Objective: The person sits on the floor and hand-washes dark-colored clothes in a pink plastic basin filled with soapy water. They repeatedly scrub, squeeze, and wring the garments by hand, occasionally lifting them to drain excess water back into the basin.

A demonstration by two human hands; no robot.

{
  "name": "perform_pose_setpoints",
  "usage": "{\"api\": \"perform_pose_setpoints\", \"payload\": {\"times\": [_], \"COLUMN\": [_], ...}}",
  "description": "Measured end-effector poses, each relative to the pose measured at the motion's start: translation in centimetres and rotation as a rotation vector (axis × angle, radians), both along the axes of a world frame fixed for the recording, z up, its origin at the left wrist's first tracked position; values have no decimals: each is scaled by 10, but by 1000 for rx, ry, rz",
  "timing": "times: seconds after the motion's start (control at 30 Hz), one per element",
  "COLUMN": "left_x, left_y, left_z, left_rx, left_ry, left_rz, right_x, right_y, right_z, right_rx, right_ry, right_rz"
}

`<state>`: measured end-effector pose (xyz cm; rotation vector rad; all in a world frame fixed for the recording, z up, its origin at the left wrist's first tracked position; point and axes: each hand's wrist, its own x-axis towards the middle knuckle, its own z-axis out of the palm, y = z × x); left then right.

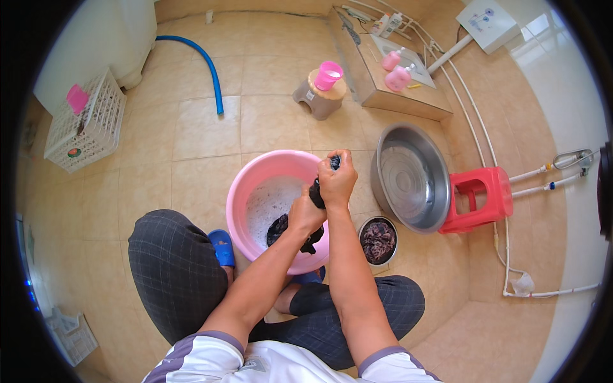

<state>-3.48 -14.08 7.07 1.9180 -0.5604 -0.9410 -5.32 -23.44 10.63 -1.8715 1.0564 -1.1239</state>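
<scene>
A pink plastic basin (238,210) stands on the floor between my feet, with foamy, sudsy water (275,196) inside. Above its right side, my left hand (306,213) and my right hand (338,179) are both closed around a dark wet cloth (316,194). The right hand is the farther and higher of the two, and a bit of cloth pokes out past its thumb. Below the left hand the cloth hangs into the basin. More dark fabric (276,230) lies in the suds, partly covered by my left forearm.
Right of the basin sit a small metal bowl of wrung cloth (378,241), a large metal basin (407,177) tilted against a red plastic stool (503,194). Ahead, a low stool (322,103) carries a pink cup (327,76). A blue hose (210,67) and white crate (96,127) are left.
</scene>
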Motion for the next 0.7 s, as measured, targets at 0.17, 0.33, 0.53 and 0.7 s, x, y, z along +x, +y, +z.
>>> {"api": "perform_pose_setpoints", "payload": {"times": [0.17, 0.33, 0.53, 0.7], "left_x": [9, 30, 50, 47], "left_y": [4, 7, -1, -10], "left_z": [-20, 3, 22, 48], "left_rx": [-475, -635, -762, -892], "left_ry": [231, 476, 489, 673], "left_rz": [-37, 71, 316, 595], "right_x": [3, -24, -86, -116], "right_y": [1, -6, 3, 77], "right_z": [25, 41, -45, -123], "right_rx": [125, 488, 466, 1364], "right_ry": [19, -216, -142, -355], "right_rz": [224, 342, -129, -402]}}
